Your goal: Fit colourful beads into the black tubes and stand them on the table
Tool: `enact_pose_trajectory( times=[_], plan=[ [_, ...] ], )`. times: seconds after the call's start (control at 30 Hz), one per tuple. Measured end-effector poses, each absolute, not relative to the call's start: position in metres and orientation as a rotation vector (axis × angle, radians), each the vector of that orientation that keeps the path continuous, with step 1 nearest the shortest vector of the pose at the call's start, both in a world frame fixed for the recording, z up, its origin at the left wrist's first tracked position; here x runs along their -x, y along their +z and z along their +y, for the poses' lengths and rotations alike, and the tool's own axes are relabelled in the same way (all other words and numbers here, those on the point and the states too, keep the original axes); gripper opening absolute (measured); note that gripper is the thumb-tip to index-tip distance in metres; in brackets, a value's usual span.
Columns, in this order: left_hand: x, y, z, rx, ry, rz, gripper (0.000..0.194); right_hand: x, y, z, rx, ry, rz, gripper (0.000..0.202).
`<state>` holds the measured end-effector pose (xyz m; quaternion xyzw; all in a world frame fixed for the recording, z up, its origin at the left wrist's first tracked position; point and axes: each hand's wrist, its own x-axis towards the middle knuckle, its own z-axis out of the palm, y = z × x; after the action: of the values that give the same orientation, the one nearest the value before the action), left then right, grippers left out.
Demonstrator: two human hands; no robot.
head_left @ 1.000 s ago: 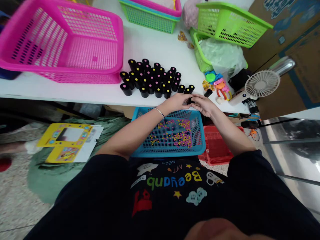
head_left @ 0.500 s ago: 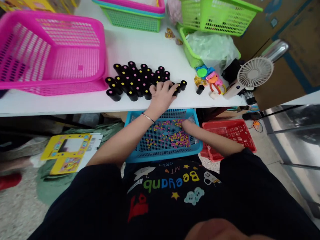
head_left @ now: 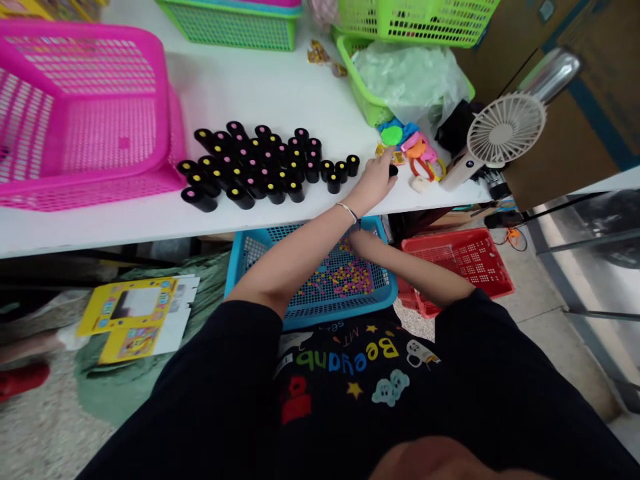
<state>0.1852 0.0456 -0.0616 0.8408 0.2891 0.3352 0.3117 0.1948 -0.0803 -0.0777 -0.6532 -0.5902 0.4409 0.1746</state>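
Note:
On the white table, my left hand point(head_left: 376, 179) has its fingers round a small black cylinder point(head_left: 393, 171), of which only an end shows. To its left stand several black cylinders point(head_left: 269, 159) close together, with pink or yellow dots on their tops. Below the table edge, my right hand point(head_left: 356, 240) reaches into a blue basket point(head_left: 340, 315), partly behind my left forearm, its fingers hidden. Many small pink and yellow pieces point(head_left: 353, 279) lie in that basket.
A pink basket point(head_left: 95, 190) stands at the left, green baskets point(head_left: 235, 28) at the back. A white fan point(head_left: 505, 130) and colourful bands point(head_left: 421, 157) are at the right. A red basket point(head_left: 463, 263) sits lower right, beside my right forearm.
My left hand has moved right, from the grouped black cylinders to the lone one near the bands. The view has shifted slightly, and my right hand remains in the blue basket.

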Motion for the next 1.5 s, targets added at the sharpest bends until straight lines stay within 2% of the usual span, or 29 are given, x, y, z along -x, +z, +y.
enact_pose_trajectory(
  times=[0.17,0.27,0.4,0.67,0.8,1.0,1.27,1.37,1.43,1.5],
  plan=[
    [-0.139,-0.064,0.032,-2.085,0.915,0.671,0.079,-0.235,-0.012,-0.092,1.758,1.164,-1.642,0.010],
    [-0.112,-0.063,0.022,-2.039,0.872,0.630,0.084,-0.266,0.008,-0.079,1.697,0.891,-1.425,0.014],
    [-0.100,-0.065,0.017,-1.963,0.857,0.601,0.086,-0.284,-0.006,-0.051,1.735,0.689,-1.319,0.016],
    [-0.103,-0.068,0.015,-1.936,0.876,0.613,0.083,-0.277,-0.013,-0.042,1.732,0.816,-1.271,0.020],
    [-0.104,-0.066,0.014,-1.864,0.889,0.617,0.079,-0.272,-0.009,-0.041,1.712,1.026,-1.090,0.026],
    [-0.105,-0.070,0.015,-1.824,0.898,0.586,0.076,-0.263,-0.007,-0.042,1.642,1.231,-0.815,0.009],
    [-0.111,-0.069,0.018,-1.818,0.891,0.598,0.077,-0.266,-0.010,-0.040,1.578,1.259,-0.769,0.004],
    [-0.108,-0.060,0.012,-1.888,0.843,0.672,0.088,-0.274,-0.011,-0.039,1.542,1.300,-0.760,0.010],
    [-0.092,-0.052,0.001,-1.936,0.816,0.731,0.094,-0.282,-0.014,-0.039,1.533,1.292,-0.825,0.027],
    [-0.062,-0.045,-0.019,-2.002,0.819,0.746,0.076,-0.291,-0.018,-0.042,1.562,1.233,-0.982,0.053]
  ],
)
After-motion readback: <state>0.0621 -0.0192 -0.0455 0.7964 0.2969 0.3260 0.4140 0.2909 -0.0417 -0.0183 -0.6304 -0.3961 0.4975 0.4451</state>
